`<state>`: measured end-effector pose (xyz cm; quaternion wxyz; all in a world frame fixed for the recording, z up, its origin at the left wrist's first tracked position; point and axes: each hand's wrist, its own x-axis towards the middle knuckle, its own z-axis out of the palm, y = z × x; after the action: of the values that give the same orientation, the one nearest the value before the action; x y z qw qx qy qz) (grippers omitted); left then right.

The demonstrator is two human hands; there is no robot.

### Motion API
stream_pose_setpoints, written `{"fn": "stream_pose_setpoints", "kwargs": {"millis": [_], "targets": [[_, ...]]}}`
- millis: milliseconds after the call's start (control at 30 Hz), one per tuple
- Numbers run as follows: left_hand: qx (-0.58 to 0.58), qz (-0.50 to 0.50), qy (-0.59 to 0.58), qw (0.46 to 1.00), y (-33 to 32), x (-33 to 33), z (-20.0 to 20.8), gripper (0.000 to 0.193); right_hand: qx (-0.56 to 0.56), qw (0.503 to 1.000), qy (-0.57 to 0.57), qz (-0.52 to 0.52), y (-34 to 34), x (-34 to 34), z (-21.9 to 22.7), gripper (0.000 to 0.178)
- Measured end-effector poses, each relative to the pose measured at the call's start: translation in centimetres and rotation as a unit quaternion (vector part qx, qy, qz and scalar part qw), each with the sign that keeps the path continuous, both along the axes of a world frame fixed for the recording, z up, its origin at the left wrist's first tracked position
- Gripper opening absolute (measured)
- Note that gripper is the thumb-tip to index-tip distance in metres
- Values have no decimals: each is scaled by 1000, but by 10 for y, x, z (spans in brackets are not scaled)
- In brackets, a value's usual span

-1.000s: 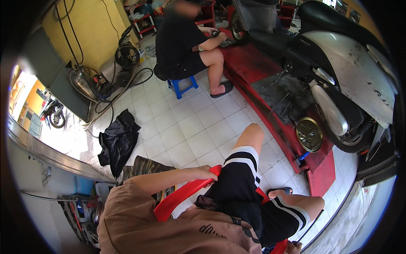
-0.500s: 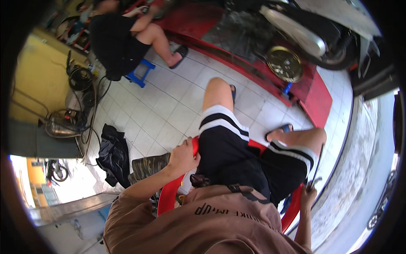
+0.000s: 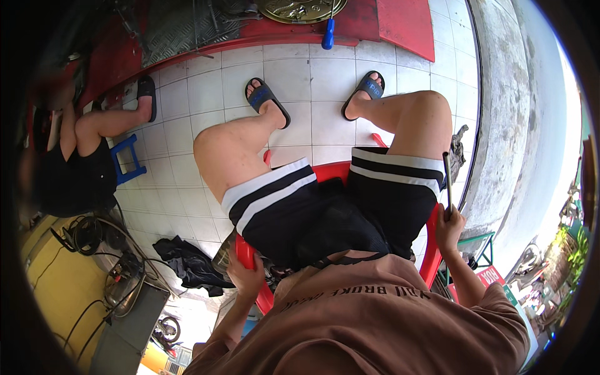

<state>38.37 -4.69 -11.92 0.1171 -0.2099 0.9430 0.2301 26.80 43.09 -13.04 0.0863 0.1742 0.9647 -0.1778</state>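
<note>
I am sitting on a red plastic chair. My left hand is closed round the chair's left armrest, fingers on its front end. Beside the right armrest, my right hand grips a thin dark rod-shaped tool. That tool stands nearly upright beside my right knee; its lower end is hidden by the fingers, so its exact kind does not show.
Ahead lies a red metal platform bearing a round gold-coloured tray. A blue-handled screwdriver stands at its edge. Far left, a person sits near a blue stool. Black cloth lies on the tiles.
My view has swung round to the right, so the platform now lies straight ahead and the other person further left. The tool remains in my right hand; my left hand stays on the armrest.
</note>
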Motion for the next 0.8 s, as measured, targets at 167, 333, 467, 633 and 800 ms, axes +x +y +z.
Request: {"fn": "stream_pose_setpoints", "kwargs": {"millis": [167, 333, 467, 633, 800], "targets": [[-16, 8, -6, 1000, 1, 1, -4, 59, -24, 1000, 16, -11, 3, 6, -6, 34], [-21, -5, 11, 1000, 5, 11, 16, 56, -36, 997, -19, -61, 13, 60, 6, 32], [-40, 8, -12, 999, 17, -7, 7, 55, -26, 998, 8, -65, 18, 54, 0, 31], [-71, -27, -43, 996, 20, -6, 5, 57, -44, 996, -6, -74, 15, 48, 1, 32], [-45, -8, -5, 999, 19, -3, 8, 57, -36, 997, 47, -46, 21, 57, -7, 32]]}}
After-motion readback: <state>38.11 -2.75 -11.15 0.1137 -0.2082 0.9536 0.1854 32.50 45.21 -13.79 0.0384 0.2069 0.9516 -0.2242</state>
